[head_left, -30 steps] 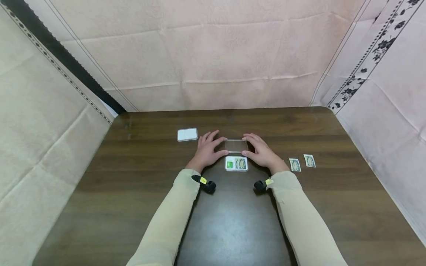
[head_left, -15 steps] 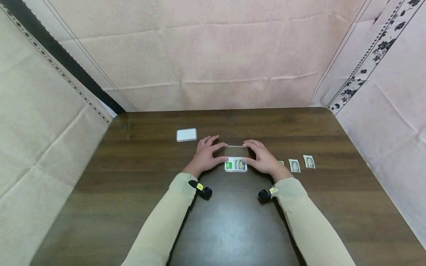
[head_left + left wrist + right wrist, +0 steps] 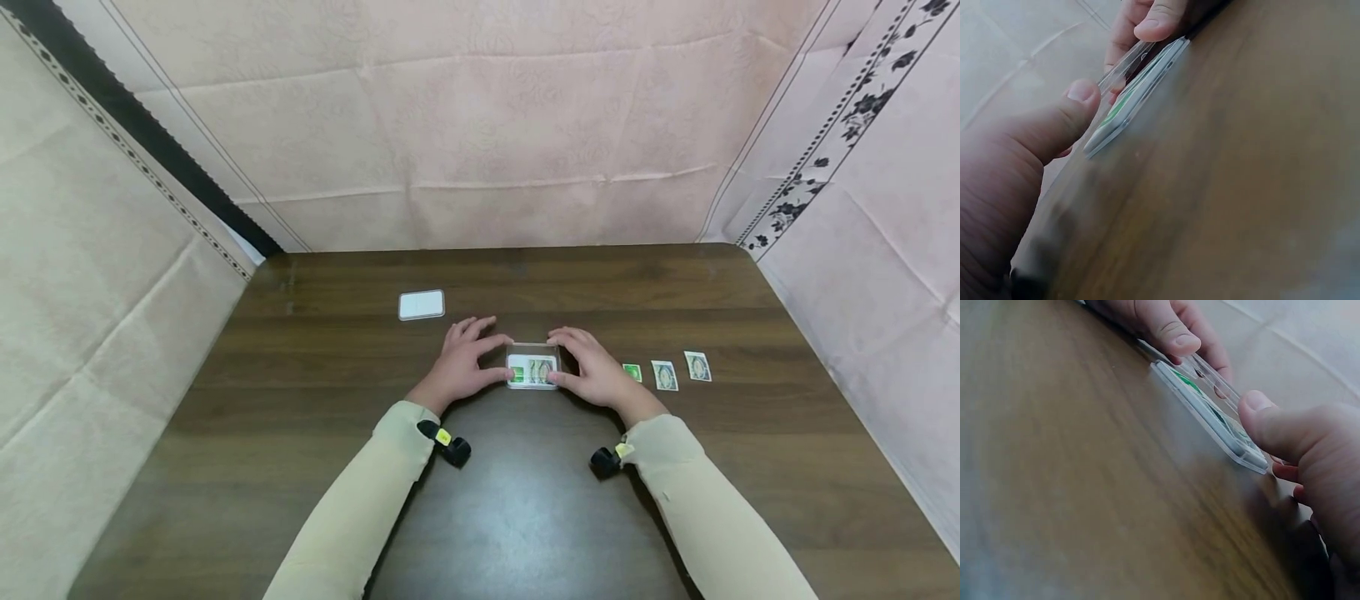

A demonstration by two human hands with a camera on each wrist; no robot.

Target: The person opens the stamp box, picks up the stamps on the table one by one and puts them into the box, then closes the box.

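Cover (image 3: 531, 348), clear, is pinched at its ends by left hand (image 3: 463, 362) and right hand (image 3: 592, 368), just above the white case (image 3: 1207, 420) on the desk (image 3: 480, 517); uneven lowering could make it bind and shove the printed pieces (image 3: 541, 372) aside.

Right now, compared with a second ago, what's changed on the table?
The clear rectangular plastic cover, pinched by the left grip and right grip, moved toward the person, from beyond the white rectangular tray of cards to above it. A small green card now shows beside the right grip. Neither let go. The tray, white rectangular case and two pale patterned cards stayed put.
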